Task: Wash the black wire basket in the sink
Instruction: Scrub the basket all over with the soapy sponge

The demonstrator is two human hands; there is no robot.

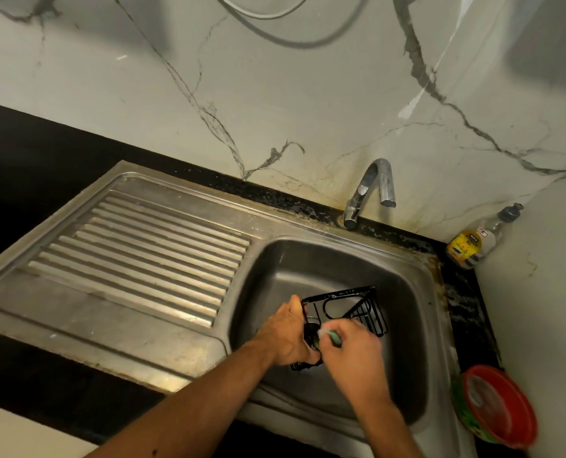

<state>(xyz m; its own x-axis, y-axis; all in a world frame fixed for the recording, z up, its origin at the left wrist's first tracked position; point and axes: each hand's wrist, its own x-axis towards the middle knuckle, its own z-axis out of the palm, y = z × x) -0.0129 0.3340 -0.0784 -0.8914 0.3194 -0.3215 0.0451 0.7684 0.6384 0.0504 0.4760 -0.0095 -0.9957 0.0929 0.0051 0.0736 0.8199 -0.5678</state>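
Note:
A black wire basket (354,309) is held tilted above the floor of the steel sink bowl (407,292). My left hand (286,335) grips the basket's left side, fingers curled round its frame. My right hand (354,350) holds a green scrubber (332,337) and presses it against the basket's wires near the left end. The lower part of the basket is hidden behind both hands. The faucet (372,190) stands behind the bowl; no water runs from it.
A ribbed steel drainboard (136,246) lies left of the bowl. A dish soap bottle (476,241) stands in the back right corner. A red round tub (499,408) sits on the black counter at the right.

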